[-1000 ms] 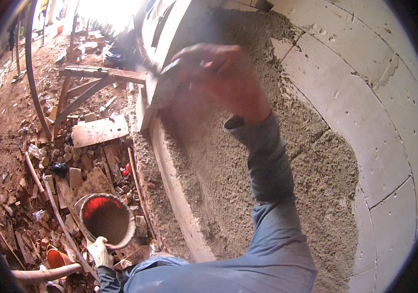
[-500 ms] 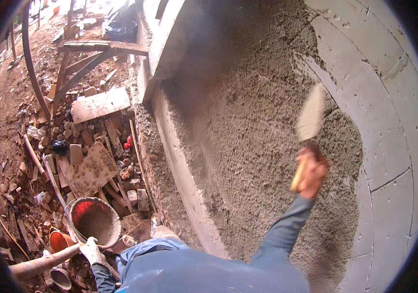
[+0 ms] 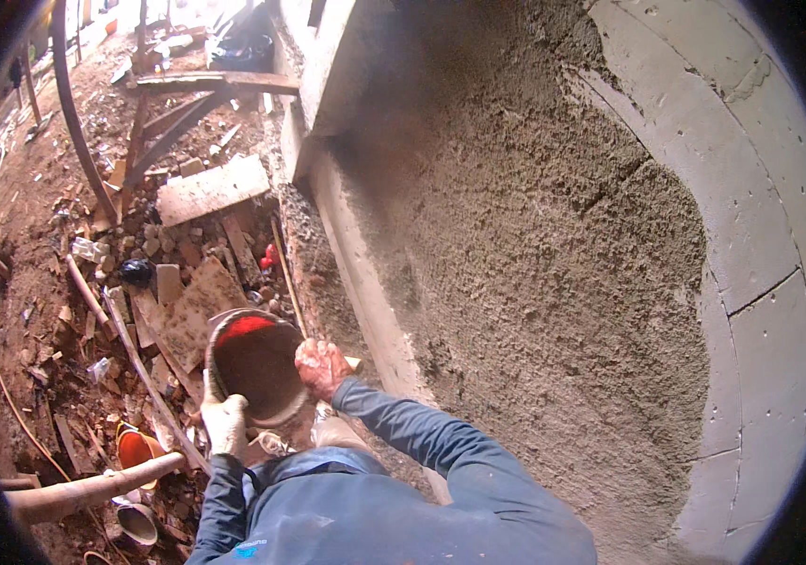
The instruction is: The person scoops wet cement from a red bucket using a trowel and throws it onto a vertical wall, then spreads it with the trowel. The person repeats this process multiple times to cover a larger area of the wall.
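Observation:
A round bucket [image 3: 250,326] with a reddish inner wall holds grey-brown mortar, close in front of my body. My left hand [image 3: 224,424], in a pale glove, is closed on the bucket's near left rim. At the right rim, my right hand [image 3: 322,367] is wrapped round a trowel [image 3: 355,363]. Only the pale end of its handle shows; the blade is hidden at the bucket. To my right rises a wall coated with rough wet mortar [image 3: 554,301], bordered by smooth grey blocks [image 3: 761,226].
Rubble, boards [image 3: 213,190] and broken bricks cover the ground at left. A wooden pole [image 3: 92,490] lies near an orange container [image 3: 137,447] and a small grey pot [image 3: 137,524]. A timber brace [image 3: 215,83] meets the wall at far left. A concrete ledge [image 3: 365,273] runs along the wall's base.
My right hand has come down and left from the mortared wall to the bucket with the trowel. The bucket has shifted up and right, and my left hand has moved with it.

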Action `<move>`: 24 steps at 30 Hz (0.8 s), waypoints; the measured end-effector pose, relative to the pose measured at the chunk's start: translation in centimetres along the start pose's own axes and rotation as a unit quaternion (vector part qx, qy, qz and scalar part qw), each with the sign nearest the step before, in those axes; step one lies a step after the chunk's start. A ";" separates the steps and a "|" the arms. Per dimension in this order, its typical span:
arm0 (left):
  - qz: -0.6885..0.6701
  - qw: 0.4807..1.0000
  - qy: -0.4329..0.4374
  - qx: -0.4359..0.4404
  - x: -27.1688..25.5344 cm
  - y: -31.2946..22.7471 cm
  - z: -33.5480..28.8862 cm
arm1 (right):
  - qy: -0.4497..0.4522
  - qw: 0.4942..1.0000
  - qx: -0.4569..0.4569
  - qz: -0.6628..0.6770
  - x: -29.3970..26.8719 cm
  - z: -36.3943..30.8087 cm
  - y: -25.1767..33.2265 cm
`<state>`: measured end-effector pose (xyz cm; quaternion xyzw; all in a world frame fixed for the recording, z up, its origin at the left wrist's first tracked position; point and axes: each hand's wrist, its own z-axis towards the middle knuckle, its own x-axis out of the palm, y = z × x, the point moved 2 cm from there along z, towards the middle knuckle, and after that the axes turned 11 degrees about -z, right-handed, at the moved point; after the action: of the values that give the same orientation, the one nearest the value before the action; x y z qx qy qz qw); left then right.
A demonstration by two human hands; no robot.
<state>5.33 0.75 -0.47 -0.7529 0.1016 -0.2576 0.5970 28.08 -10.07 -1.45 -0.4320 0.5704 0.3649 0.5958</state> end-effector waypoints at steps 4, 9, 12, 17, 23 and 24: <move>-0.090 0.995 0.027 0.021 3.8 -2.5 0.8 | -0.033 0.998 -0.058 0.006 2.3 -2.2 1.2; -0.074 0.995 0.070 0.012 6.0 -4.3 1.0 | -0.117 0.991 -0.036 -0.048 -2.7 -1.7 -4.6; 0.030 0.995 0.078 0.058 5.2 -2.9 1.3 | -0.053 0.990 -0.080 -0.103 -2.3 -1.1 -6.4; 0.073 0.988 0.066 0.115 5.5 -0.6 0.9 | 0.094 0.983 -0.094 0.124 6.7 -5.3 -6.7; 0.102 0.992 0.018 0.070 5.3 -3.0 -1.8 | -0.035 0.962 -0.095 0.252 9.2 -7.9 -2.9; 0.104 0.991 -0.003 0.083 5.0 -3.8 -2.2 | -0.002 0.950 -0.077 0.303 5.3 -7.5 -2.1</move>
<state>7.86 -2.40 4.79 -0.6869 0.1554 -0.1992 0.6815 27.70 -18.14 -6.30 -0.2824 0.6438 0.5719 0.4229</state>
